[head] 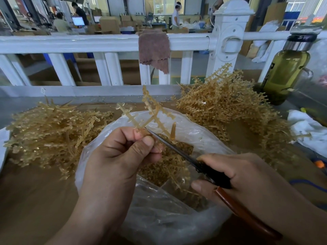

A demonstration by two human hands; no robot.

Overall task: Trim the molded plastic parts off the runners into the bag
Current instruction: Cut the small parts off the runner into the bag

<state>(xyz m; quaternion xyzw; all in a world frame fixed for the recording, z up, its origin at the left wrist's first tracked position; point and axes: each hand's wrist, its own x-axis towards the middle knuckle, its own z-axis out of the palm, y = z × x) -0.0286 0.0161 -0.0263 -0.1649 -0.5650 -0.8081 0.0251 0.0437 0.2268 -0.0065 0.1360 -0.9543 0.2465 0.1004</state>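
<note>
While the left hand (120, 156) pinches the lower end of a tan runner (152, 112) btw thumb and curled forefinger, the runner's branched arms fan upward over the open mouth of the clear plastic bag (159, 218). Other fingers of that hand are folded into the palm. The right hand (247, 177) grips a cutter (210, 172) w/ fingers wrapped over its black body and the thumb underneath; a reddish-brown handle sticks out toward the person. Its dark blade slants up-left, tip touching the runner just beside the left fingertips (can't tell how far the blades are parted). Inside the bag lies a heap of small tan parts (155, 170), plus a few runner bits. A pile of bare-looking runners (53, 133) sits left of the bag on the brown worktop; a bushier pile (230, 106) sits to the right. Behind is a white railing (70, 43) w/ a brownish cloth (154, 48) draped on it, and a bottle (286, 71) of yellow-green liquid stands far right.
</note>
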